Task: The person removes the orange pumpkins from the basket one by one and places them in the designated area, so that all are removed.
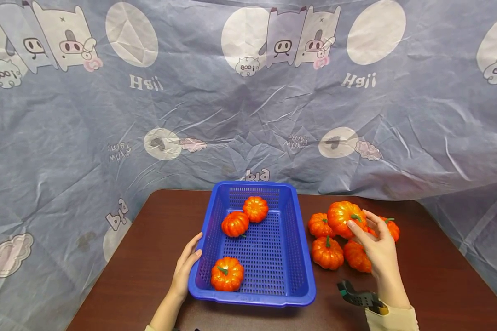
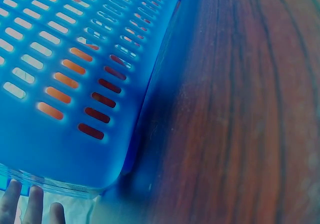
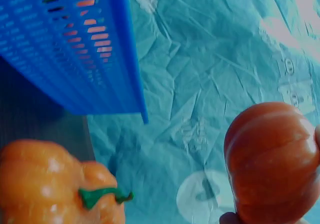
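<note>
A blue perforated plastic basket (image 1: 251,299) stands on the table with three small orange pumpkins inside: one pumpkin (image 1: 228,274) at the near left, another pumpkin (image 1: 235,224) and a third pumpkin (image 1: 255,209) towards the back. My left hand (image 1: 183,271) rests against the basket's left rim, its fingers fairly straight; in the left wrist view, fingertips (image 2: 34,204) show at the rim. To the right of the basket, my right hand (image 1: 378,246) holds a pumpkin (image 1: 344,218) between thumb and fingers, raised over the others. In the right wrist view this pumpkin (image 3: 270,164) hangs apart from the basket.
Several more pumpkins lie on the table right of the basket, among them a pumpkin (image 1: 327,253) near its right wall and a pumpkin (image 1: 357,256) partly behind the right hand. A patterned grey-blue cloth (image 1: 248,115) hangs behind the dark brown wooden table (image 1: 141,276).
</note>
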Action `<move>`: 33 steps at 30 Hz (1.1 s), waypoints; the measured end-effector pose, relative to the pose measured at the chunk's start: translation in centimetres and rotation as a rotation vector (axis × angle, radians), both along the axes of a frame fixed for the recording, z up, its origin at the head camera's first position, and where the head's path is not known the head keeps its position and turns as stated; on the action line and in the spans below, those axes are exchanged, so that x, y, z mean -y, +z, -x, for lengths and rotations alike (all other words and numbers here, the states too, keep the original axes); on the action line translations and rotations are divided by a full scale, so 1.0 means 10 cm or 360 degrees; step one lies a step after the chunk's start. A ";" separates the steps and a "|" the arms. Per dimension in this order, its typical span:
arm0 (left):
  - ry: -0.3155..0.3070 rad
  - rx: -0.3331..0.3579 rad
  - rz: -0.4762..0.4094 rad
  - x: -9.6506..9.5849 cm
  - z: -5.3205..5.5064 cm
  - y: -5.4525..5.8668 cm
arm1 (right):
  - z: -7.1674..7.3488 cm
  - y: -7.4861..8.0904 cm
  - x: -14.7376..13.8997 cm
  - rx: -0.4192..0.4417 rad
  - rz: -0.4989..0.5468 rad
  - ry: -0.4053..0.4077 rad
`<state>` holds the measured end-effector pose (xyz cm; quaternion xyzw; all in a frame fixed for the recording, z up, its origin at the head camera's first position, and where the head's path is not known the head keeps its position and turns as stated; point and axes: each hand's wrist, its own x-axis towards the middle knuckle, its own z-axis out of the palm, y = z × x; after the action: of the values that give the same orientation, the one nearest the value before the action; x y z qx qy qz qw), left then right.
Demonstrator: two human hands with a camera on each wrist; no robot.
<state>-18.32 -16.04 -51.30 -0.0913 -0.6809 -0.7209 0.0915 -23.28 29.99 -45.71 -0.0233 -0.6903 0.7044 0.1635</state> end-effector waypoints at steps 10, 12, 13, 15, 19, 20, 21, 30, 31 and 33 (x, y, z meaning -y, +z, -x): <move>-0.0031 -0.0035 -0.0061 0.00 0.00 0.01 | 0.25 -0.63 -0.55 0.0013 0.0121 -0.0397; -0.0040 -0.0040 -0.0068 0.00 0.00 0.00 | 0.28 -0.71 -0.64 0.0027 0.0143 -0.0461; -0.0042 -0.0042 -0.0070 0.00 0.00 0.00 | 0.28 -0.73 -0.67 0.0043 0.0151 -0.0495; -0.0044 -0.0044 -0.0071 0.00 -0.01 0.00 | 0.26 -0.72 -0.70 0.0078 0.0159 -0.0566; -0.0050 -0.0048 -0.0063 0.00 -0.01 0.00 | 0.13 -0.56 -0.68 0.0136 0.0190 -0.0682; -0.0052 -0.0048 -0.0058 0.00 -0.01 -0.01 | 0.10 -0.52 -0.68 0.0153 0.0173 -0.0710; -0.0054 -0.0049 -0.0055 0.00 -0.01 -0.01 | 0.07 -0.50 -0.69 0.0150 0.0181 -0.0727; -0.0050 -0.0046 -0.0074 0.00 -0.01 -0.01 | 0.07 -0.68 -0.98 0.0276 0.0288 -0.0899; -0.0050 -0.0045 -0.0071 0.00 -0.01 -0.01 | 0.07 -0.71 -1.01 0.0288 0.0306 -0.0913; -0.0049 -0.0044 -0.0071 -0.01 -0.01 -0.01 | 0.07 -0.74 -1.06 0.0318 0.0307 -0.0938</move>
<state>-18.27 -15.99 -51.38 -0.1096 -0.6619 -0.7359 0.0918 -23.95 40.55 -53.10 -0.3067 -0.5966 0.6831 0.2887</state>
